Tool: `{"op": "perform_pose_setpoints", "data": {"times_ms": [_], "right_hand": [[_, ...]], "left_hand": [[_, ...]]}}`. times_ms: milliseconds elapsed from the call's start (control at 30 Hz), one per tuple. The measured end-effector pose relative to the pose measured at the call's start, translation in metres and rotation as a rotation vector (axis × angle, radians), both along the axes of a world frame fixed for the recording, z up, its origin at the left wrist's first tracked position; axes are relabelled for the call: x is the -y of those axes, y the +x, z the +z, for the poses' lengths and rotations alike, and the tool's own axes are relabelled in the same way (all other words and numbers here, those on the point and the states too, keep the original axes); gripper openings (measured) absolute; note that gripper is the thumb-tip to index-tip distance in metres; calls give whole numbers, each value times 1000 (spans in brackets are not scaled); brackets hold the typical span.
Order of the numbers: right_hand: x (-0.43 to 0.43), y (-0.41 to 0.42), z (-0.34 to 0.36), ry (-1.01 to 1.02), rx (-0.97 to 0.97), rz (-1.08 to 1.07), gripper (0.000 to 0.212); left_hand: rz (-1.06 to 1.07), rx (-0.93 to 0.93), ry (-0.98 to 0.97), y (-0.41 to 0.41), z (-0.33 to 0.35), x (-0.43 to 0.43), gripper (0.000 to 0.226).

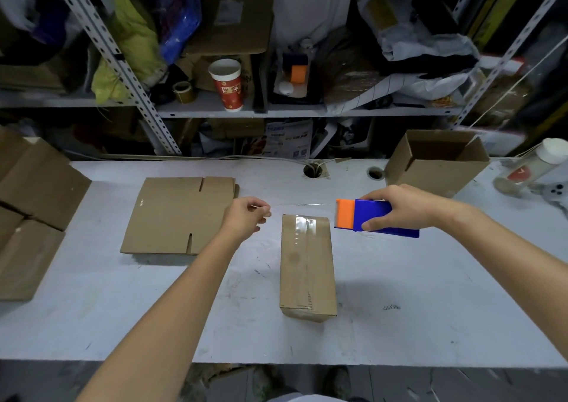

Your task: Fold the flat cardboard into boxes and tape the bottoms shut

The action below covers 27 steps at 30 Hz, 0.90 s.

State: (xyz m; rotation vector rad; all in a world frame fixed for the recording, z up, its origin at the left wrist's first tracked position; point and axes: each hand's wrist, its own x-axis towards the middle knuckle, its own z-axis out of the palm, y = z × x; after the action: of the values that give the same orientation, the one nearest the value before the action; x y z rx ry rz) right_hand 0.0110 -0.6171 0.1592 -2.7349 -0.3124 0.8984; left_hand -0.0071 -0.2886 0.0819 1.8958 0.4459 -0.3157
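White scuffed table (399, 324); two cable holes (313, 170) near far edge. Grey slotted-steel shelving (215, 112) behind, cluttered. Dim floor (430, 383) below near edge.

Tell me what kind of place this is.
Most likely a packing or shipping storeroom. A flat cardboard blank lies on the white worktable near a taped box, the right hand holds a tape dispenser, its tape pinched by the left hand, and slotted metal shelving behind is crammed with cartons and bags.

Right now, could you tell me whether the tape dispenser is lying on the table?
No, the right hand holds the tape dispenser up off the table, with clear tape stretched across to the left hand.
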Motion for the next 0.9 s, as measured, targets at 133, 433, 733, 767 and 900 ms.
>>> {"op": "perform_pose_setpoints", "data": {"times_ms": [133,433,733,767,900], "right_hand": [[-4,9,-6,-7,-38,0,75],[-5,25,-15,-82,-69,-13,79],[-19,25,-31,-120,-87,12,78],[-18,23,-32,-113,-88,7,78],[-16,21,-37,-87,-84,-6,77]], "left_hand": [[-37,-23,162,11,-3,1,10],[-55,-6,173,17,-15,7,16],[-142,-81,384,-1,-48,34,29],[-125,-68,407,-4,-47,36,35],[-19,7,202,-9,-46,42,22]]}}
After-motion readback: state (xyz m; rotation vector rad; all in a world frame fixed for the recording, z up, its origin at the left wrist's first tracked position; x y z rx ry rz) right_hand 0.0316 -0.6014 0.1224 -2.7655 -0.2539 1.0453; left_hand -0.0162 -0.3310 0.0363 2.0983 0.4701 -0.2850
